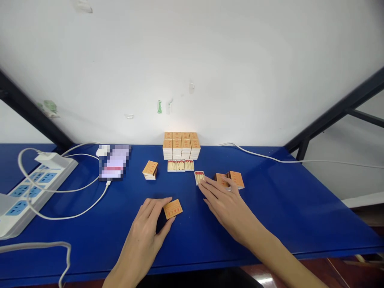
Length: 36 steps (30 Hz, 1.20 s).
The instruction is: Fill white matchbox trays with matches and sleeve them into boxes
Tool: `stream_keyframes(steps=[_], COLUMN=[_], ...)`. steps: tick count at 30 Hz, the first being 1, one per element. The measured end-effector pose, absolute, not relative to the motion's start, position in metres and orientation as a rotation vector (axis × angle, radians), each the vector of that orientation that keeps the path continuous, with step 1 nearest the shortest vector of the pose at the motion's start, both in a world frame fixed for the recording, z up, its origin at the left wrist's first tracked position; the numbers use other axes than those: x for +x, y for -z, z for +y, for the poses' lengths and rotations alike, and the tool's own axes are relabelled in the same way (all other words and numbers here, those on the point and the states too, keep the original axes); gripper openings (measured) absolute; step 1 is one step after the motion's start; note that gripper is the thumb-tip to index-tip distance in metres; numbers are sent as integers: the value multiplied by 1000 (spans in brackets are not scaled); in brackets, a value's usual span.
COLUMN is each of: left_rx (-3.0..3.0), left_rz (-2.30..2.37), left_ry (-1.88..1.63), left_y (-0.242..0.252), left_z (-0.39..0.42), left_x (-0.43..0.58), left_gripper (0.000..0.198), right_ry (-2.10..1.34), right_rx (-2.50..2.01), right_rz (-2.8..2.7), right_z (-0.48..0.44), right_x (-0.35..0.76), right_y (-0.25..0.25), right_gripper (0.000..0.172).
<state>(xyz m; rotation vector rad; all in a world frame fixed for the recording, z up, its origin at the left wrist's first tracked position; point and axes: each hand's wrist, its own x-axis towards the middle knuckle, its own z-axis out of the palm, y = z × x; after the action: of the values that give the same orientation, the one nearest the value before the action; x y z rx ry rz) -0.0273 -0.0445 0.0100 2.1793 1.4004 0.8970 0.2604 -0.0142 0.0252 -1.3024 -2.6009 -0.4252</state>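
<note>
My left hand (pixel 150 224) grips an orange matchbox cover (pixel 173 209) between thumb and fingers, low over the blue table. My right hand (pixel 223 202) reaches forward, its fingertips on the near edge of an open white tray of red-tipped matches (pixel 199 176). Just beyond its other fingers are orange matchboxes in two piles, the right one (pixel 236 179) partly visible past the hand. Three more match-filled trays (pixel 180 165) lie side by side in front of a neat block of stacked orange matchboxes (pixel 181 145). A small, uneven stack of boxes (pixel 150 169) stands to the left.
On the left, a white power strip (pixel 33 188) with plugs and looping white cables lies beside a phone (pixel 114 164) with a blurred screen. Another cable (pixel 270 160) runs along the back right. A white wall and dark metal frame bars border the blue table (pixel 288 208).
</note>
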Motion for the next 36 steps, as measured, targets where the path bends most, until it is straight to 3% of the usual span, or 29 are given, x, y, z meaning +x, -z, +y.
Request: stream_keyframes(steps=[6, 11, 15, 19, 24, 30, 36], left_rx=[2165, 2135, 2102, 2027, 1912, 1832, 1822], left_rz=[1368, 1369, 1356, 1351, 1367, 1313, 1212], left_ry=[-887, -870, -845, -830, -858, -877, -804], left_y=[-10, -8, -6, -8, -14, -23, -33], left_z=[-43, -39, -37, -37, -38, -35, -36], left_x=[-23, -18, -16, -15, -18, -27, -33], left_gripper=[39, 43, 43, 42, 41, 39, 45], right_ry=[197, 285, 305, 195, -59, -703, -830], right_rx=[-1138, -1422, -1732, -1717, -1563, -1306, -1217], right_rz=[-2512, -2117, -1917, -1906, -1989, -2118, -2261], right_z=[-43, -50, -42, -33, -36, -48, -53], right_x=[260, 236, 212, 205, 219, 246, 256], right_y=[-42, -32, -8, 4, -8, -43, -65], right_gripper=[35, 25, 46, 30, 28, 42, 42])
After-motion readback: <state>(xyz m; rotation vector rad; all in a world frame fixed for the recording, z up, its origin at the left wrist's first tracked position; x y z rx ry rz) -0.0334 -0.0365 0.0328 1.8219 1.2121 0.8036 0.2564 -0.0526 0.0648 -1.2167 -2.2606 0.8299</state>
